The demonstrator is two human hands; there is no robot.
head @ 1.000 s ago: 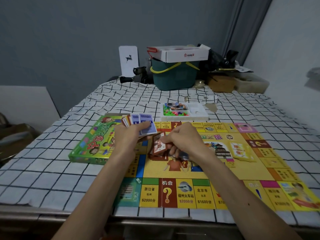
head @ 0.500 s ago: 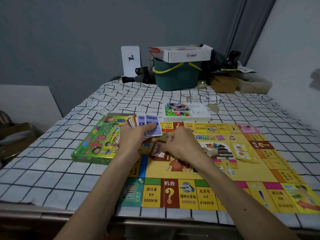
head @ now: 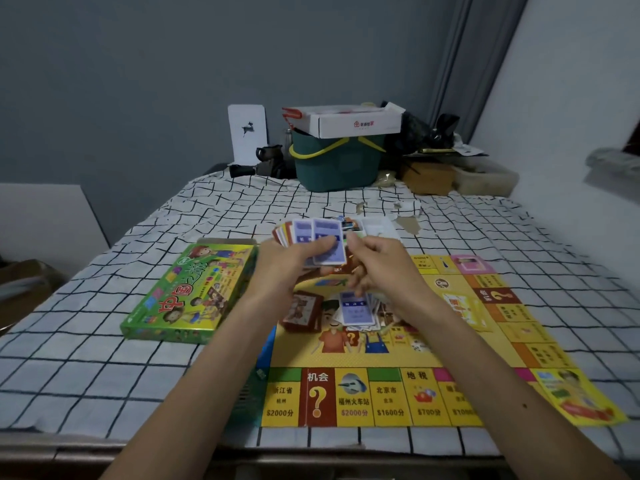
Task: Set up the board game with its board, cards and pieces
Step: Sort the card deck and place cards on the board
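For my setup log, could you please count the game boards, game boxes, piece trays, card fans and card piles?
Game board: 1
Green game box: 1
White tray: 1
Fan of cards, in left hand: 1
Card piles on board: 3 (brown pile, purple-topped pile, yellow pile)
Total: 7

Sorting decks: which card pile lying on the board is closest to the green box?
The brown pile, beside the blue pile; the yellow pile lies farthest from the green box. The left hand grips a card fan.

My fanned cards (head: 318,237) and right hand (head: 377,268) hide most of the white tray (head: 379,225); squares on the board (head: 391,356) past my right wrist blur, perhaps prices
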